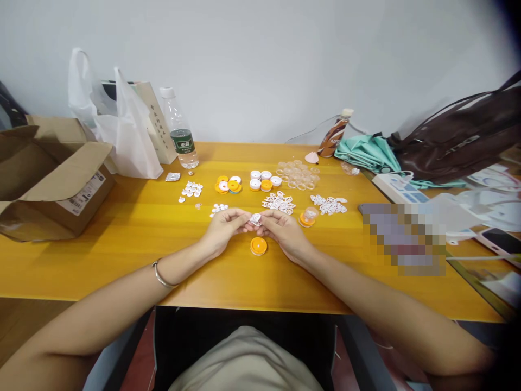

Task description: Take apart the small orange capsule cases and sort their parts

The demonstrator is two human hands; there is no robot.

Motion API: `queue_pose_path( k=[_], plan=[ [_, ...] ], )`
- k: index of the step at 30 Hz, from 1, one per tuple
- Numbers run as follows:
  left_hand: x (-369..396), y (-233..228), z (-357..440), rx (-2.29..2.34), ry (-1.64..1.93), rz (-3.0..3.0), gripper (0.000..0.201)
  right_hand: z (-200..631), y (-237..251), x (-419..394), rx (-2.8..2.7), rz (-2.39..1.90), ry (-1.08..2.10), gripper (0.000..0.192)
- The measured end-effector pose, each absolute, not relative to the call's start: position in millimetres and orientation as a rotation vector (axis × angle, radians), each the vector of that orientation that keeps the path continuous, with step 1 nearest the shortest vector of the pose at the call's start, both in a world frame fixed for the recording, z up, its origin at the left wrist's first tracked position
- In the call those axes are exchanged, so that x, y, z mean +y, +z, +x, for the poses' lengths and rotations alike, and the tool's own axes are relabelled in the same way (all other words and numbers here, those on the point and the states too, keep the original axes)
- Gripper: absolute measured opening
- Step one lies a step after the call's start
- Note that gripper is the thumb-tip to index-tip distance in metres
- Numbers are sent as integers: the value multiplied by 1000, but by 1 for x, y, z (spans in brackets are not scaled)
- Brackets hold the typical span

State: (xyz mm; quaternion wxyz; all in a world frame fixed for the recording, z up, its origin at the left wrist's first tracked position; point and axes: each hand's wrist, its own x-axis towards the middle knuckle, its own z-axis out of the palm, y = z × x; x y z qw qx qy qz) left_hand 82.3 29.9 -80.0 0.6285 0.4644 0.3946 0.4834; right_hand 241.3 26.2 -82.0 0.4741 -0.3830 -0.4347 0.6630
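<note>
My left hand and my right hand meet over the middle of the yellow table. Together their fingertips pinch a small white round piece. Just below the hands an orange cap lies on the table. To the right of my right hand sits another orange cap with a clear top. Behind the hands lie white flat cut-out pieces, orange and white caps, white caps and clear rings.
An open cardboard box stands at the left, with a white plastic bag and a water bottle behind. A brown drink bottle, teal cloth and a brown bag sit at the back right. Papers and a phone lie at the right.
</note>
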Motion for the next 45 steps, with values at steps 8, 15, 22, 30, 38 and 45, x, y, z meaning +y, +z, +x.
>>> queue_pose_path(
  k=[8,15,22,30,38,45],
  plan=[
    [25,-79,84,952,1172,1405,19,244,-74,22,-945,-927,1841,22],
    [18,-79,83,1040,1339,1847,12,247,-70,22,-966,-947,1888,18],
    [29,-76,79,1008,1376,1573,18,258,-73,36,-1459,-1161,1146,15],
    [30,-77,81,980,1256,1283,23,286,-71,58,-2037,-1304,72,17],
    [26,-75,81,855,1049,996,23,273,-61,40,-1883,-1076,539,21],
    [21,-72,79,733,930,1012,20,254,-65,23,-1606,-887,1132,16]
  ],
)
